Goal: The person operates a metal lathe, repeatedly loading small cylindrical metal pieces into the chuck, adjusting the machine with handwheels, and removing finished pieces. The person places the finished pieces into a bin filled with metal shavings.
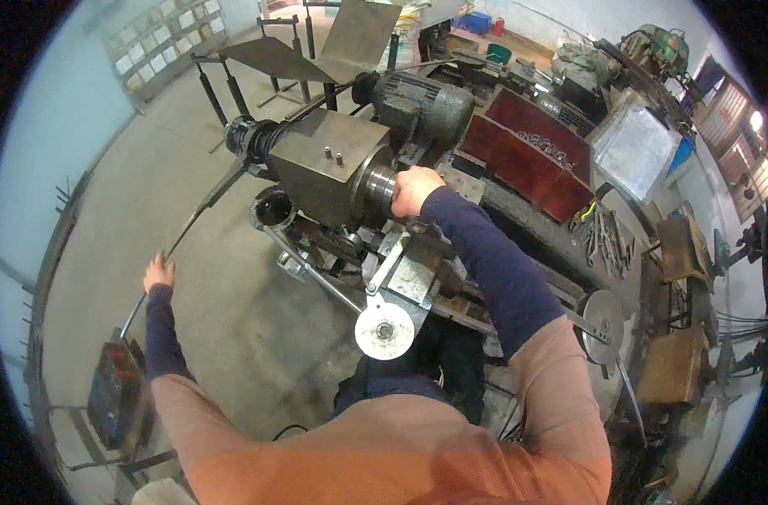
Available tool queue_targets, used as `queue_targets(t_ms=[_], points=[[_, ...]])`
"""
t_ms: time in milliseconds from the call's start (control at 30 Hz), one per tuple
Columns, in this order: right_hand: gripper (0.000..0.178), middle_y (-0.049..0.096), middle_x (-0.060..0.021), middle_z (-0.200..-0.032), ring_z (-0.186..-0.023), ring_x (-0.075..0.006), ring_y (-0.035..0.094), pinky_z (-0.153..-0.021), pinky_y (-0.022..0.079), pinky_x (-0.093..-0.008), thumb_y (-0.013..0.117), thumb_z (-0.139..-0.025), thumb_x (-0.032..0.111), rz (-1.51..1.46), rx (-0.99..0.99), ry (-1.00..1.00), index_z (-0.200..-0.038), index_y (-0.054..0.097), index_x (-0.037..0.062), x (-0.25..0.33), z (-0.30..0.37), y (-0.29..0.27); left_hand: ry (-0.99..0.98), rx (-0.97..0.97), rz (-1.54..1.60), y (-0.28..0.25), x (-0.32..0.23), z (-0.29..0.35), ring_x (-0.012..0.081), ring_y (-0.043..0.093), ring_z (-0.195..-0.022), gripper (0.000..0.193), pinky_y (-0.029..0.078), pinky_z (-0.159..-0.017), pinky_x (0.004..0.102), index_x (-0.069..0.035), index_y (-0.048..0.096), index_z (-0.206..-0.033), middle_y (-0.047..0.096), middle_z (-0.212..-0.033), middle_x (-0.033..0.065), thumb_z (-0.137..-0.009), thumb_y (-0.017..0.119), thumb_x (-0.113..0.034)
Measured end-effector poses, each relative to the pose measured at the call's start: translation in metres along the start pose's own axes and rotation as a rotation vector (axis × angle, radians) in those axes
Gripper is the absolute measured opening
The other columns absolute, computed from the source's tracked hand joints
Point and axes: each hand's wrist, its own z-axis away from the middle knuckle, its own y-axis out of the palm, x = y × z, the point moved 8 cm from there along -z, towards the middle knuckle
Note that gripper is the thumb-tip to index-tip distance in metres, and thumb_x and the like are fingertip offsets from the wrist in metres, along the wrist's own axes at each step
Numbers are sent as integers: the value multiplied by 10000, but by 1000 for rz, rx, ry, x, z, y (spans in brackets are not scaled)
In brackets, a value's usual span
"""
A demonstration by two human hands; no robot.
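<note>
My left hand (160,273) is closed round a long metal lever (197,217), which slants up to the rear end of the lathe's headstock (325,143). At the headstock's front, my right hand (415,190) reaches to the round steel chuck (379,187). Its fingers curl over the chuck's face, and whatever they may hold there is hidden. Below that hand sits the carriage with a white round handwheel dial (385,331) and a slanting metal bar (316,271).
Behind the headstock stands a grey electric motor (423,103). A dark red wooden box (527,151) holds small metal parts. Several wrenches and pliers (607,240) lie to its right. A round metal wheel (603,326) is at the bed's right end; a dark metal box (117,391) stands at lower left.
</note>
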Motion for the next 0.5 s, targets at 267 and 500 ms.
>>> queue_targets(t_ms=[267, 500], points=[[261, 636, -195, -733, -726, -333, 634, -706, 512, -375, 630, -541, 190, 1, -15, 31, -743, 690, 36, 1, 4, -3, -71, 68, 104, -23, -87, 104, 344, 609, -877, 545, 474, -747, 458, -104, 550, -1104, 636, -907, 153, -752, 559, -520], [318, 637, -160, -901, -918, -322, 592, -814, 477, -363, 602, -546, 139, -161, -478, -426, -841, 676, 47, 26, 78, -61, 337, -11, 22, -92, -180, 153, 333, 623, -780, 394, 495, -703, 409, 22, 550, -1018, 624, -866, 201, -777, 636, -278]])
